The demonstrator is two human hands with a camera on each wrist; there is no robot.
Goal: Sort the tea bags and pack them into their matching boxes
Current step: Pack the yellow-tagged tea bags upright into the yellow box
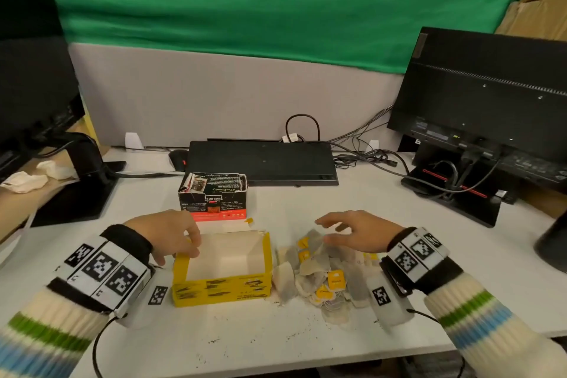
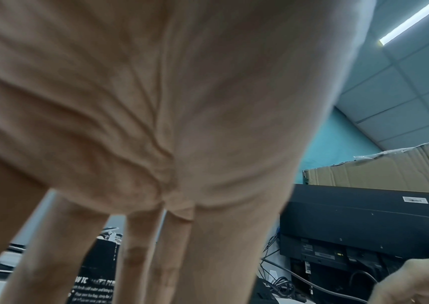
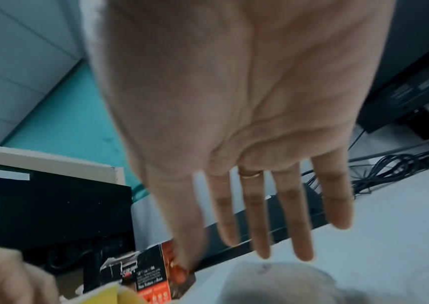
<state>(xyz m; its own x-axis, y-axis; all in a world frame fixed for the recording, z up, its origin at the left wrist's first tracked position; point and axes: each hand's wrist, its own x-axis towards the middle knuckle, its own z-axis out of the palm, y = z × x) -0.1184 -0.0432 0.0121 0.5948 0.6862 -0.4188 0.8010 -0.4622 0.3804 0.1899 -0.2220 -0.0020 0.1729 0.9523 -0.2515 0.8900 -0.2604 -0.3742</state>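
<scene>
Head view first: the yellow box (image 1: 222, 270) sits open-topped near the front of the white counter (image 1: 383, 212), nothing visible inside it; the left hand (image 1: 167, 235) curls its fingers over the box's left rim, thumb on the outside wall, so this grip is closed on the box edge; just right of the box lies the heap of tea bags (image 1: 325, 276), pale sachets tangled with yellow tags; the right hand (image 1: 357, 232) hovers above the heap, fingers spread and holding nothing, an open grip; behind the yellow box stands the black-and-red box (image 1: 213, 196), lid flap up; farther back a black keyboard (image 1: 264, 163) lies flat, with a monitor (image 1: 487, 92) on the far right.

Left wrist view: the palm of the left hand (image 2: 156, 102) fills the picture, fingers (image 2: 52, 246) reaching downward; what they grip is out of sight here; the black-and-red box (image 2: 96, 267) peeks between them.

Right wrist view: the right hand (image 3: 247, 102) shows a flat palm and straight, parted fingers (image 3: 257, 216), a ring on one; a blurred tea bag (image 3: 273, 283) lies below the fingertips, apart from them; a yellow box corner (image 3: 107, 294) sits at the bottom left, the black-and-red box (image 3: 153, 271) beyond it.
</scene>
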